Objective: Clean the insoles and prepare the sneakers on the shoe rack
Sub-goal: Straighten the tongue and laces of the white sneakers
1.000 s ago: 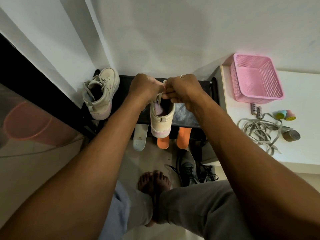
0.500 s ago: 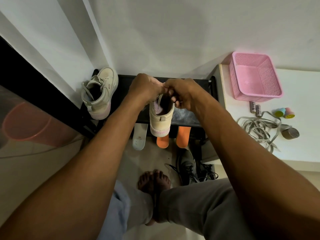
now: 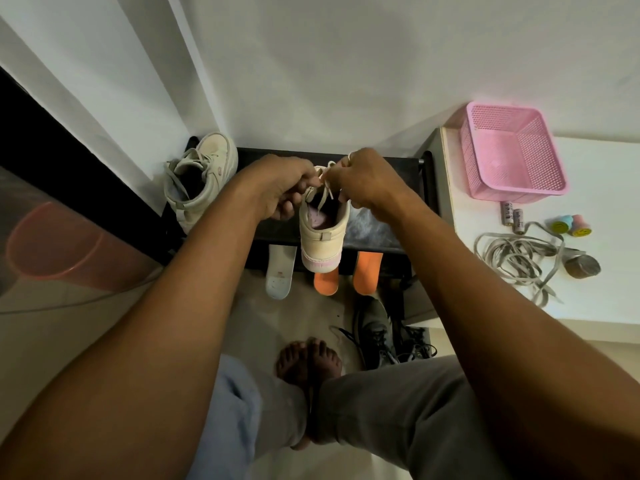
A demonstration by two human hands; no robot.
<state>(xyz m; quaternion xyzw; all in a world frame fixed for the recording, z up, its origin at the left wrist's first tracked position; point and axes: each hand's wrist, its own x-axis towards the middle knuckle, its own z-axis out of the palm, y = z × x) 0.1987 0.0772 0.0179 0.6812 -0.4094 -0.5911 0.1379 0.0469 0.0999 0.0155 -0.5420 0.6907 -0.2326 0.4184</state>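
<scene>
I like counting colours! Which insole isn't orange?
The white insole, leftmost of the three; the middle insole and right insole are orange.

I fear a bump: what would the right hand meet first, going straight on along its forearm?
Probably the white wall behind the shoe rack, passing just beside the left hand; depth is unclear.

Dim, perhaps slightly soft, edge-warped.

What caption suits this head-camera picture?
Left hand and right hand pinch the laces of a cream sneaker at the black shoe rack.
</scene>
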